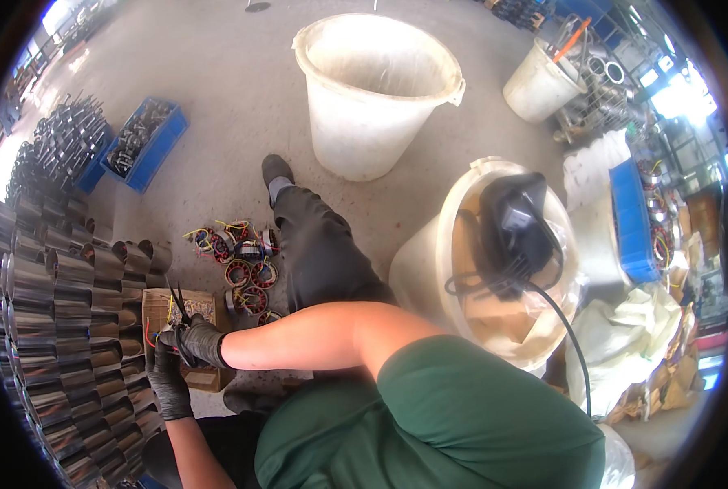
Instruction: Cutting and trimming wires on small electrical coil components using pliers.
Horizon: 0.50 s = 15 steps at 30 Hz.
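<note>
Both of my hands wear dark gloves and meet over a cardboard box (158, 303) at the lower left. My right hand (202, 341) is closed around a pair of black scissors (178, 305), whose blades stand apart and point away from me. Just below and left of it, my left hand (169, 385) has its fingers closed, and a red wire (148, 331) sticks up beside them. What this hand grips is mostly hidden by the fingers and the scissors. Small mixed bits lie inside the box.
Wound copper stators (238, 273) with coloured leads lie on the floor beyond the box. Stacked metal cylinders (54, 326) rise close on my left. A white tub (364, 122) stands ahead; another tub (421, 253) at right holds a black corded device (515, 220). A blue crate (156, 151) holds metal parts.
</note>
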{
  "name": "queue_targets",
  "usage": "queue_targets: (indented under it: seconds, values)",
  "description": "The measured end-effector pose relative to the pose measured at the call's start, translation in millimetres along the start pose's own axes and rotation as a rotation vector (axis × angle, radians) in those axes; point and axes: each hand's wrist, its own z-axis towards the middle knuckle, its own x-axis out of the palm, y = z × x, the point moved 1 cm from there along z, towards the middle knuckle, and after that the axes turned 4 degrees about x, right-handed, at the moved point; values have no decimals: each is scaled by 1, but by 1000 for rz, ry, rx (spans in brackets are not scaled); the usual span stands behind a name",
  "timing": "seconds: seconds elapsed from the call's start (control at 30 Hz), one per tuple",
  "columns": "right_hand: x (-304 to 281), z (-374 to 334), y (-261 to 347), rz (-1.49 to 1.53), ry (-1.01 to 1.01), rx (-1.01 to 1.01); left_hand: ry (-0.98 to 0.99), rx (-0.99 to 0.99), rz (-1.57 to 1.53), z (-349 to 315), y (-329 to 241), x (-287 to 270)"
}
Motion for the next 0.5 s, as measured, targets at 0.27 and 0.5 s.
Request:
queue_targets:
  seconds: [0.27,0.5]
  values:
    - [6,15,-13,-145,37,-90,174,66,357,10,37,-39]
    - [2,29,-29,-201,-45,-262,-31,-217,-176,4,-10,19]
